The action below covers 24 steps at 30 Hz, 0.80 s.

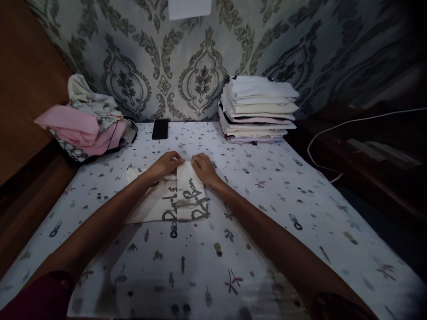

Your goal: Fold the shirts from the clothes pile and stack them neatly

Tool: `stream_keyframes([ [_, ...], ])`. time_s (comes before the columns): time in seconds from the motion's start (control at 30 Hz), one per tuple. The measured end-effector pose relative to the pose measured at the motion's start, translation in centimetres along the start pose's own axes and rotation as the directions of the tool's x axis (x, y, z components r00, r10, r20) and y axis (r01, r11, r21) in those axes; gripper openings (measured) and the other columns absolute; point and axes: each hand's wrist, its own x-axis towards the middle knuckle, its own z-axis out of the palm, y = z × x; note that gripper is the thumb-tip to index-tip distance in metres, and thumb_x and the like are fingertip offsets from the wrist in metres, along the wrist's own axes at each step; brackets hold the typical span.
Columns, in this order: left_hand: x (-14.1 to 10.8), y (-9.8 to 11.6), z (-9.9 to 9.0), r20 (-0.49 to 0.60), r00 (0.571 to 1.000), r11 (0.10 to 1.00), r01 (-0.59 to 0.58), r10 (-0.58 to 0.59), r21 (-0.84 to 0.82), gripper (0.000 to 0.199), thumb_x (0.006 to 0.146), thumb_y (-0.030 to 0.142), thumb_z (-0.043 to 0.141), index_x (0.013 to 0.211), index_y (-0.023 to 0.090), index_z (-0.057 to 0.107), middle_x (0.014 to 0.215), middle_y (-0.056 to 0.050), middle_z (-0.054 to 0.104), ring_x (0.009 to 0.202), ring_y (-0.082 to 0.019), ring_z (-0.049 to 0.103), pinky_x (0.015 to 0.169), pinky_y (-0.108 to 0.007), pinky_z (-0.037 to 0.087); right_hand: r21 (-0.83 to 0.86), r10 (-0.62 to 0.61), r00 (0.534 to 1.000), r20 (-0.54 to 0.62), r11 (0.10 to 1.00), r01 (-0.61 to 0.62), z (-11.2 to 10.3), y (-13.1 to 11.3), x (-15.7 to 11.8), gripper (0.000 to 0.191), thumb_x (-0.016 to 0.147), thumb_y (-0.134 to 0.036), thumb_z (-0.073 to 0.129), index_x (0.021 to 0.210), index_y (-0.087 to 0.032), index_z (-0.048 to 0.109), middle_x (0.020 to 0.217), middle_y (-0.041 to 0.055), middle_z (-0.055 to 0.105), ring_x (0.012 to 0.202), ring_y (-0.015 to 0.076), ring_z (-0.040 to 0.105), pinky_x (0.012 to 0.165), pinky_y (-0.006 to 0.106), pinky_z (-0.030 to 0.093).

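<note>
While our left hand (165, 164) and right hand (206, 170) rest half-curled, fingertips at the far edge of the cream lettered garment (150, 204) just beneath and nearer us, we cannot tell how firmly either grips. We'd best keep that edge level, the narrow folded panel flat and square. Beyond our left lie the black phone (160, 129) and rumpled clothes (78, 129); beyond our right, the folded-clothes stack (258, 109)

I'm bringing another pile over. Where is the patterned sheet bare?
The patterned sheet looks free right of the right forearm, between the forearms nearest the wearer, and between the phone and folded stack. It's crowded at far left under rumpled clothes, and mid-sheet, where both hands touch the lettered cloth.
</note>
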Motion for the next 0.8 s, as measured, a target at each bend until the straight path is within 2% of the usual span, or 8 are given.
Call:
stream_keyframes([
  [0.1,-0.6,0.3,0.1,0.043,0.999,0.999,-0.025,0.027,-0.042,0.021,0.079,0.016,0.073,0.092,0.019,0.058,0.053,0.01,0.044,0.043,-0.008,0.044,0.044,-0.018,0.032,-0.009,-0.005,1.0,-0.001,1.0,0.005,0.1,-0.1,-0.1,0.024,0.099,-0.027,0.041,0.082,-0.023,0.058,0.097,0.0094,0.062,0.1,0.0251,0.054,0.096,0.044,0.043],
  [0.27,-1.2,0.9,0.8,0.065,0.989,0.94,0.149,-0.135,-0.308,0.021,0.085,0.01,0.063,0.097,0.02,0.049,0.051,0.011,0.044,0.037,-0.007,0.041,0.042,-0.019,0.032,-0.07,0.024,1.0,0.016,0.997,-0.023,0.0,-0.6,-0.2,0.023,0.1,-0.025,0.042,0.085,-0.021,0.059,0.097,0.0095,0.062,0.098,0.0247,0.054,0.095,0.041,0.043],
  [0.33,-1.3,0.9,1.0,0.054,0.98,0.915,0.198,-0.192,-0.351,0.02,0.087,0.009,0.06,0.099,0.02,0.048,0.051,0.011,0.044,0.036,-0.006,0.04,0.041,-0.019,0.031,-0.091,0.034,0.999,0.019,0.995,-0.032,-0.1,-0.8,-0.2,0.024,0.1,-0.024,0.042,0.085,-0.021,0.06,0.097,0.0101,0.061,0.097,0.0246,0.054,0.093,0.041,0.043],
  [0.43,-1.5,0.8,1.2,0.038,0.977,0.922,0.21,-0.209,-0.326,0.02,0.089,0.01,0.059,0.101,0.021,0.048,0.052,0.012,0.043,0.036,-0.006,0.039,0.04,-0.02,0.031,-0.09,0.008,1.0,0.01,0.996,-0.007,0.0,-0.8,-0.2,0.025,0.1,-0.024,0.041,0.083,-0.021,0.06,0.094,0.0097,0.061,0.096,0.025,0.054,0.093,0.042,0.043],
  [0.63,-1.7,0.4,1.2,0.107,0.978,0.944,0.202,-0.18,-0.262,0.054,0.077,0.002,0.066,0.12,0.022,0.041,0.056,0.013,0.048,0.036,-0.007,0.042,0.04,-0.021,0.03,-0.088,0.005,1.0,-0.026,0.996,-0.007,0.2,-0.9,-0.2,0.022,0.097,-0.024,0.046,0.078,-0.022,0.059,0.094,0.0098,0.061,0.094,0.0257,0.053,0.091,0.043,0.043],
  [0.73,-1.7,0.0,1.0,0.106,0.976,0.958,0.207,-0.189,-0.2,0.059,0.076,0.004,0.065,0.124,0.021,0.036,0.057,0.013,0.051,0.037,-0.009,0.048,0.04,-0.021,0.03,-0.093,0.006,1.0,-0.009,0.996,-0.007,0.0,-1.2,-0.3,0.019,0.096,-0.024,0.048,0.08,-0.021,0.058,0.094,0.0102,0.062,0.094,0.0262,0.053,0.09,0.043,0.043],
  [0.8,-1.9,-0.3,0.7,0.075,0.986,0.979,0.16,-0.151,-0.129,0.059,0.075,0.005,0.064,0.125,0.02,0.036,0.057,0.013,0.05,0.039,-0.011,0.052,0.042,-0.021,0.031,-0.106,0.01,1.0,0.007,0.994,-0.01,-0.1,-1.5,-0.3,0.018,0.095,-0.023,0.048,0.08,-0.021,0.058,0.093,0.0103,0.062,0.096,0.0269,0.054,0.09,0.043,0.043],
])
